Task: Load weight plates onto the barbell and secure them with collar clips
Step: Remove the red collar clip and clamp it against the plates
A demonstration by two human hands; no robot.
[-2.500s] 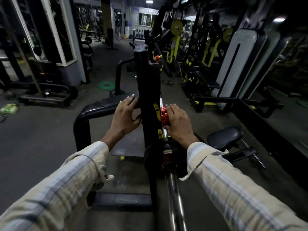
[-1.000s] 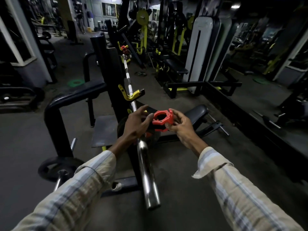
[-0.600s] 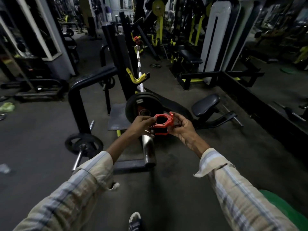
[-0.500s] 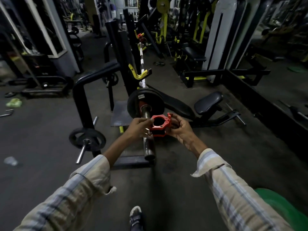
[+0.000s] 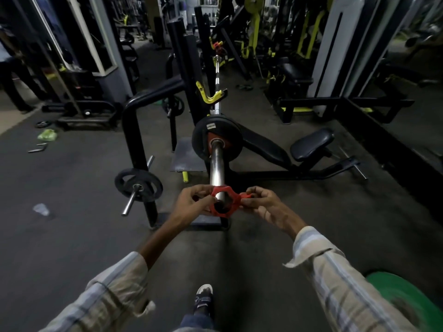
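Observation:
I hold a red collar clip [image 5: 224,201] in both hands at the near tip of the steel barbell sleeve [image 5: 215,164]; the bar's end shows through its ring. My left hand [image 5: 191,203] pinches the clip's left side and my right hand [image 5: 265,204] grips its lever on the right. One black weight plate [image 5: 217,138] with a red hub sits further up the sleeve. The barbell rests in yellow hooks [image 5: 211,94] on the black rack, and another red clip [image 5: 217,45] sits on its far end.
A smaller black plate [image 5: 138,185] hangs on a storage peg at the rack's left post. A black bench with seat pad [image 5: 311,144] lies to the right. A green plate [image 5: 405,300] lies at lower right on the floor. My shoe [image 5: 203,299] is below the bar end.
I have stepped back from the rack with the clip off the sleeve by the plate. Both hands carried it down to the bar's near end.

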